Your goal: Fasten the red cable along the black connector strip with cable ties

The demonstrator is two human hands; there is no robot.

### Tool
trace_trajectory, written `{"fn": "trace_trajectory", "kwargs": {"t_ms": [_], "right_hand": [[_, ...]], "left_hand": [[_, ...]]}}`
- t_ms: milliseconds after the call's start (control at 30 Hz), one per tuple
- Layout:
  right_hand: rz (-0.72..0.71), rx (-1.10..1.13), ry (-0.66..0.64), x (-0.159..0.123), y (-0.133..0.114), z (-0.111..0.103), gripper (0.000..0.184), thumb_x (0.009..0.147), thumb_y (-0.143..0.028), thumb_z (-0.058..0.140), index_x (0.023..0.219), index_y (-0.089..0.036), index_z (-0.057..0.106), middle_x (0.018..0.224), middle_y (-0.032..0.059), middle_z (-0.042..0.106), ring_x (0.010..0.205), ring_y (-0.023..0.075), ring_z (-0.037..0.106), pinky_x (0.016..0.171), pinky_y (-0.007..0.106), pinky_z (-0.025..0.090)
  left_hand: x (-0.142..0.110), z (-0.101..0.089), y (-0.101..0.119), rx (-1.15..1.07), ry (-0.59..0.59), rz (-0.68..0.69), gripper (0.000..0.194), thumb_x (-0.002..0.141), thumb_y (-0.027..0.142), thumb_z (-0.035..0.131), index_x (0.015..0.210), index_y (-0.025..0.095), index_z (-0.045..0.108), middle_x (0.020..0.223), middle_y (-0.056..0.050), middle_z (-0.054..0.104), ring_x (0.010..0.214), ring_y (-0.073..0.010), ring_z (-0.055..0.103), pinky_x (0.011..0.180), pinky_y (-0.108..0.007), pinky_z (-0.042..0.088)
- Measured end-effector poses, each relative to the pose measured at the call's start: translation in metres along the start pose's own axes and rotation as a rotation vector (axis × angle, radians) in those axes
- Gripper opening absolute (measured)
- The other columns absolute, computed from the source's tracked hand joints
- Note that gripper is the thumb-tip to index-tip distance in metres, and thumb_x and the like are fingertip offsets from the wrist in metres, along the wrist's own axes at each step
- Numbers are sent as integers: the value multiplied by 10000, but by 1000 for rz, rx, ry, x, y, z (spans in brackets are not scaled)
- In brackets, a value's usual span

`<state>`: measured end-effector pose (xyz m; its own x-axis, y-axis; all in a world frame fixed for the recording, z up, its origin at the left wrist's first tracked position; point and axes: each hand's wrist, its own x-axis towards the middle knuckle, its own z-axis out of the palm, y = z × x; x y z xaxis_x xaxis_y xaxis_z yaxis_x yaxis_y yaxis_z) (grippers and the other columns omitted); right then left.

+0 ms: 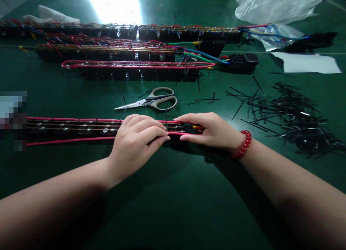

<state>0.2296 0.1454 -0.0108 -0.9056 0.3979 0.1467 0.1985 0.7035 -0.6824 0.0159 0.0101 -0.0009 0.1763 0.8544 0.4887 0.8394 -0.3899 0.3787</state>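
Note:
A long black strip [81, 126] with metal rails and solder spots lies across the table, with red wire [72, 139] running along both its long edges. My left hand [137, 142] arches over the strip, thumb and fingertips pressed together at the near red wire. At the strip's right end, my right hand [212, 129] straddles it, index finger along the far wire and thumb against the near one. A bit of yellow shows under the right palm. One thin black cable tie [166, 111] stands up from the strip just beyond my left fingers.
Scissors [159, 98] with grey handles lie beyond the strip. To the right is a loose heap of black cable ties [294, 113]. Several wired strips [140, 66] stretch across the back, near a white paper [308, 62] and clear plastic bags [278, 7].

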Motion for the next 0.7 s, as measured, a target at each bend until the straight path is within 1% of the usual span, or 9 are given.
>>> {"fn": "trace_trajectory", "kwargs": {"t_ms": [133, 233, 300, 433, 600, 700], "right_hand": [[-7, 2, 15, 0, -1, 0, 412, 860, -432, 674, 1199, -200, 656, 1147, 58, 737, 995, 209, 703, 840, 295, 532], [-3, -2, 21, 0, -3, 0, 401, 860, -419, 675, 1191, -194, 662, 1129, 56, 742, 977, 200, 706, 824, 279, 527], [3, -3, 22, 0, -4, -1, 399, 858, -419, 677, 1188, -195, 665, 1123, 54, 744, 975, 199, 705, 818, 276, 526], [13, 7, 17, 0, -4, -1, 397, 856, -432, 671, 1181, -204, 668, 1111, 52, 747, 963, 202, 706, 806, 284, 528], [4, 1, 12, 0, -3, -1, 405, 860, -441, 668, 1188, -204, 661, 1125, 53, 742, 968, 200, 704, 806, 282, 528], [6, -11, 13, 0, -3, -1, 412, 862, -446, 665, 1190, -196, 660, 1123, 53, 742, 967, 198, 704, 802, 277, 524]], "left_hand": [[-1, -3, 0, 71, -4, 124, 39, 924, 210, 626, 930, 204, 664, 975, -15, 757, 894, -177, 660, 875, -387, 471], [-1, -6, 1, 148, -4, 196, 21, 909, 197, 636, 928, 199, 646, 960, -20, 753, 842, -182, 644, 830, -388, 454], [-2, -6, 2, 176, 0, 183, 21, 912, 203, 627, 895, 193, 634, 938, -26, 745, 820, -185, 629, 791, -380, 444], [-3, -5, 1, 195, 4, 128, 108, 934, 235, 594, 838, 189, 614, 909, -37, 725, 802, -184, 606, 765, -365, 432], [-4, -5, 3, 213, 15, 146, 106, 929, 239, 598, 838, 198, 632, 908, -40, 695, 787, -182, 596, 729, -352, 413], [-4, -5, 6, 177, 13, 142, 125, 925, 223, 601, 810, 191, 638, 877, -42, 684, 778, -180, 592, 705, -338, 421]]}}
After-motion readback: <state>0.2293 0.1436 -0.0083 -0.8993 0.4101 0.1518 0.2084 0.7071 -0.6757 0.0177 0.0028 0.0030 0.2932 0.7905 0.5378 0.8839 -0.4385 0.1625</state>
